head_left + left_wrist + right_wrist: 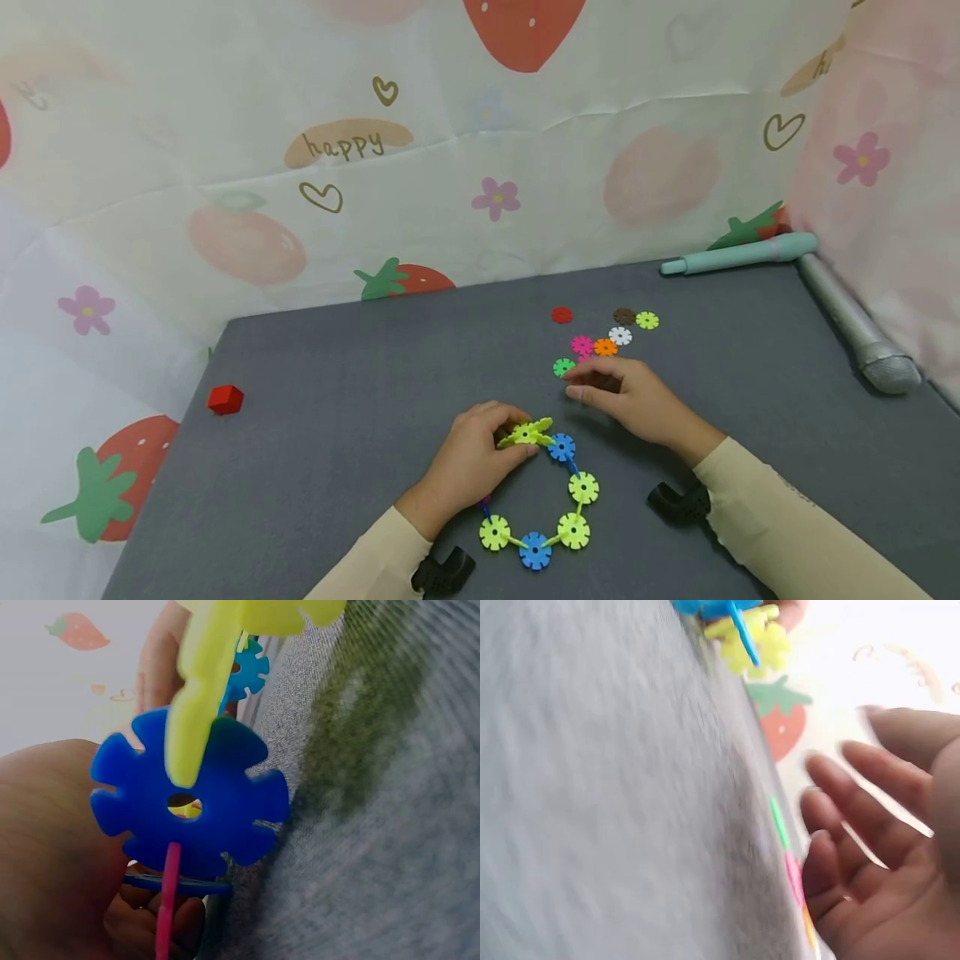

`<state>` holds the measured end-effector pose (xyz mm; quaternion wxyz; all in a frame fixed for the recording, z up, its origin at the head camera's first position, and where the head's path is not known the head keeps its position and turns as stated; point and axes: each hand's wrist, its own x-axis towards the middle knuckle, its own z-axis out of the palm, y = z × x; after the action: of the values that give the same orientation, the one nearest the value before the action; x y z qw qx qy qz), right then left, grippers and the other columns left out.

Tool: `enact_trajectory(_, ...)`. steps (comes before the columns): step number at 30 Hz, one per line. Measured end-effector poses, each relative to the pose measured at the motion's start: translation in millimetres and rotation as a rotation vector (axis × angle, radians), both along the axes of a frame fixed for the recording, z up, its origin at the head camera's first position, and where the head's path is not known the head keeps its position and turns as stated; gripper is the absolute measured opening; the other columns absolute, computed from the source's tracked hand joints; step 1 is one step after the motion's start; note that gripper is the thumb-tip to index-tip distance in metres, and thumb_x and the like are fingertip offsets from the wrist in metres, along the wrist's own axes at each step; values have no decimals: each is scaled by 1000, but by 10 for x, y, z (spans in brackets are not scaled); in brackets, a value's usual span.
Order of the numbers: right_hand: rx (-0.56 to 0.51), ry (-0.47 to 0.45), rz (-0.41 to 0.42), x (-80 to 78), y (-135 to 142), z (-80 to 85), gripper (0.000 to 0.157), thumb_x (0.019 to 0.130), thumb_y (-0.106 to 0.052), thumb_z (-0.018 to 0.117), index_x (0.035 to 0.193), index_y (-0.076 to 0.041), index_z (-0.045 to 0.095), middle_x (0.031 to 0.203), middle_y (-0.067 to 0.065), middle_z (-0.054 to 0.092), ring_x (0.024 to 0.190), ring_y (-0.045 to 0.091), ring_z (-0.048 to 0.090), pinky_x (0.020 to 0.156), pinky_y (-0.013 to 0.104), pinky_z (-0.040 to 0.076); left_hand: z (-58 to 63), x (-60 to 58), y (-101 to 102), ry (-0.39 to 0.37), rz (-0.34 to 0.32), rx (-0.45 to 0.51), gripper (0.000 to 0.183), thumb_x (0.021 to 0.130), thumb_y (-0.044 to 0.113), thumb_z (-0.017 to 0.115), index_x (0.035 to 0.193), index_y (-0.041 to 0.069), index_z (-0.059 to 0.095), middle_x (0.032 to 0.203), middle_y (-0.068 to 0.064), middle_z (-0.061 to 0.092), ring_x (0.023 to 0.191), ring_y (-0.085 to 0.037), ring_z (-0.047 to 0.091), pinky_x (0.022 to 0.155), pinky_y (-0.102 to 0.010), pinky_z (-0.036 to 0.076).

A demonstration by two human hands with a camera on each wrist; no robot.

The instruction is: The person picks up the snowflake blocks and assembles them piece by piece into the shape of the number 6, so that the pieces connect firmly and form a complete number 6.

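Observation:
A ring of slotted plastic snowflake discs lies on the grey table, mostly yellow-green and blue, such as the blue disc at its near side. My left hand pinches yellow-green discs at the ring's far side and hides part of its left side. In the left wrist view a dark blue disc joins a yellow-green one and a pink one. My right hand is beside the loose discs, fingers loosely bent, nothing between them. Nearest its fingertips is a green disc.
Several loose discs lie beyond my right hand, including red, orange, white and brown. A red block sits at the left edge. At the right lie a silver microphone and a mint-green stick-like object. Printed cloth hangs behind.

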<state>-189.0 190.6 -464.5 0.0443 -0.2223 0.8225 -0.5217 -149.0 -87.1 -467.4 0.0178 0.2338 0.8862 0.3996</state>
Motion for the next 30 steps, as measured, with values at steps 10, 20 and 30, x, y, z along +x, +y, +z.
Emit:
enact_trajectory(10,-164,11,-155,-201,286,175,43,119,-27,50,147,3,60,137,21,66,117,33,61,89,32,54,-12,-16,-20,-51,19,31,22,95,17,89,115,15,79,100,10,66,88,-11,60,77,-33,54)
enact_trajectory(20,-286,4,-266,-449,649,189,63,121,-45,29,156,3,48,141,22,56,126,31,54,96,35,47,6,-16,-26,-84,7,43,23,96,18,88,117,14,79,101,10,66,89,-12,59,77,-33,54)
enact_trajectory(30,-151,-87,-373,-644,868,90,71,117,-52,42,163,2,40,152,26,50,131,35,49,100,41,44,14,-11,-40,-100,5,41,22,97,17,87,116,15,78,100,9,65,88,-12,59,77,-33,53)
